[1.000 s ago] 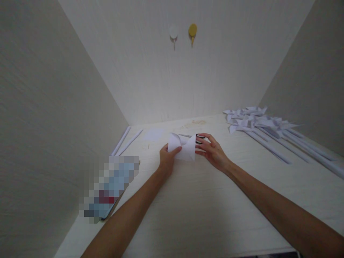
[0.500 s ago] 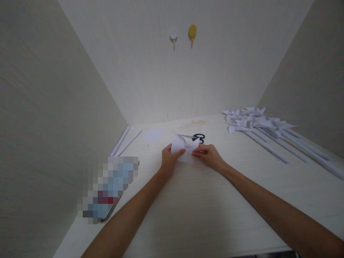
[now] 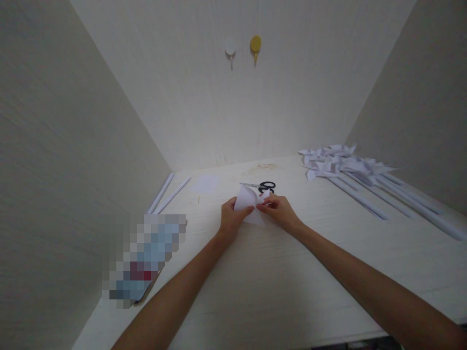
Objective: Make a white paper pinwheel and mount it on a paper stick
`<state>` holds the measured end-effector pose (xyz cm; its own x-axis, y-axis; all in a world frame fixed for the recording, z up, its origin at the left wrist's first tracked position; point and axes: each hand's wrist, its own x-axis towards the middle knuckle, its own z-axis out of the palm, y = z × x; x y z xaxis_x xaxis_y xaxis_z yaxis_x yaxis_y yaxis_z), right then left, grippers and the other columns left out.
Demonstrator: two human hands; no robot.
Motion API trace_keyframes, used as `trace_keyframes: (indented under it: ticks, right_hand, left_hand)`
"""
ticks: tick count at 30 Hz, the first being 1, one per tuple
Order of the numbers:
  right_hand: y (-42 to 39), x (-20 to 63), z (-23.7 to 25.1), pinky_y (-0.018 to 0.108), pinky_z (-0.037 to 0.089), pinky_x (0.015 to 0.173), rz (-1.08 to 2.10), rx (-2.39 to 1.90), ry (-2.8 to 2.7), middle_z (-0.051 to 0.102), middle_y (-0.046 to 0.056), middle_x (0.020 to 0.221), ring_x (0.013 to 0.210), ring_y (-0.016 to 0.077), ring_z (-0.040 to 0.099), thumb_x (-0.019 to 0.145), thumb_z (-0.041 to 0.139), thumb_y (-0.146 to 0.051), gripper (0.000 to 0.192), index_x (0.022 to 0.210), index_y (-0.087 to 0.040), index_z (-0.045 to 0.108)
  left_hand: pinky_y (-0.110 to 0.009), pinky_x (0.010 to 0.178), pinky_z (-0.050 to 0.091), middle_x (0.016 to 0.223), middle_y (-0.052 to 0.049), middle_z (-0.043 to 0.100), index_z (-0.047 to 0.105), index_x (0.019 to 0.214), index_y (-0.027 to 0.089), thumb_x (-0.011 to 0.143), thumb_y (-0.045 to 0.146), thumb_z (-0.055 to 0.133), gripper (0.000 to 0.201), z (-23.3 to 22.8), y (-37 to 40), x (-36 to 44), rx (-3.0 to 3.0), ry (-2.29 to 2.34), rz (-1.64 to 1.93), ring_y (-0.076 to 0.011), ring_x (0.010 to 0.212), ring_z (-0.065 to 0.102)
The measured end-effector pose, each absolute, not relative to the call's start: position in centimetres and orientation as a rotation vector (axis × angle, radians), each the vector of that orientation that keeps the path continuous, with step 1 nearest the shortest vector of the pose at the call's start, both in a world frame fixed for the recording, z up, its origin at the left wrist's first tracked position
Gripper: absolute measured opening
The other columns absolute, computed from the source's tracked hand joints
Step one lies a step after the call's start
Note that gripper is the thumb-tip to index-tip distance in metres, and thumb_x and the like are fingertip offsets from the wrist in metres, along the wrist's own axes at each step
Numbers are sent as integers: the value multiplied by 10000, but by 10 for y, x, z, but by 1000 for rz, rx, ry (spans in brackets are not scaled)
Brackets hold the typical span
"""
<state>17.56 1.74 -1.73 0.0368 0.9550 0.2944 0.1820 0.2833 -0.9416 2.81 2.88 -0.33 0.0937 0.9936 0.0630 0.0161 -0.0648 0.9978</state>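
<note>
Head view: both hands meet over the middle of the table [image 3: 277, 287], working one small white paper piece [image 3: 251, 210]. The left hand [image 3: 230, 221] has its grip clamped on the paper's left side, thumb on top, which holds the sheet low over the table. The right hand [image 3: 279, 212] pinches a flap at the paper's centre with its fingertips together; that seems the reason the upper corners curl up and inward rather than lying flat.

Just beyond the paper, a pair of black-handled scissors [image 3: 261, 186] lies flat on the table, blades pointing left, apart from both hands but near. Further left rest a flat white paper square [image 3: 205, 183] and two rolled paper sticks [image 3: 167, 192] along the left wall. At the far right, a batch of finished paper pinwheels [image 3: 337, 162] lies with its long sticks fanned towards the near right, kept well apart from the working spot. Two round hooks [image 3: 242, 48], one white and one yellow, sit on the far wall. A blurred-out flat object [image 3: 146, 260] lies near left; no writing or brand can be read anywhere.
</note>
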Motion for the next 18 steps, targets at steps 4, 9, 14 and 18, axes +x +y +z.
trace_keyframes:
  ticks: [4, 9, 14, 18]
  right_hand:
    - [18, 176, -17, 230, 386, 458, 819, -1185, -1432, 629, 21, 772, 519, 107, 500, 606, 632, -295, 129, 546, -183, 611]
    - [19, 177, -21, 231, 373, 464, 835, -1168, -1433, 613, 35, 803, 564, 118, 503, 605, 625, -311, 147, 554, -176, 597]
    - [18, 176, -21, 227, 370, 465, 859, -1141, -1423, 589, 40, 836, 541, 94, 484, 598, 630, -295, 161, 550, -165, 550]
    - [14, 174, -19, 192, 360, 409, 1011, -1071, -1248, 566, -5, 818, 465, 55, 460, 563, 669, -257, 259, 699, -189, 458]
  left_hand:
    - [-245, 508, 417, 628, -12, 604, 619, 737, 104, 484, 253, 692, 302, 0, 27, 29, 1333, 1110, 1172, -128, 540, 525]
    - [-243, 519, 420, 628, -7, 603, 633, 750, 104, 501, 229, 680, 282, 0, 25, 29, 1349, 1082, 1150, -122, 541, 525]
    - [-233, 509, 407, 605, 4, 594, 635, 734, 109, 509, 224, 671, 255, -2, 26, 29, 1361, 1093, 1163, -113, 527, 514]
    - [-229, 503, 403, 604, 5, 584, 612, 693, 109, 526, 222, 657, 207, -1, 25, 29, 1423, 1086, 1150, -112, 531, 506]
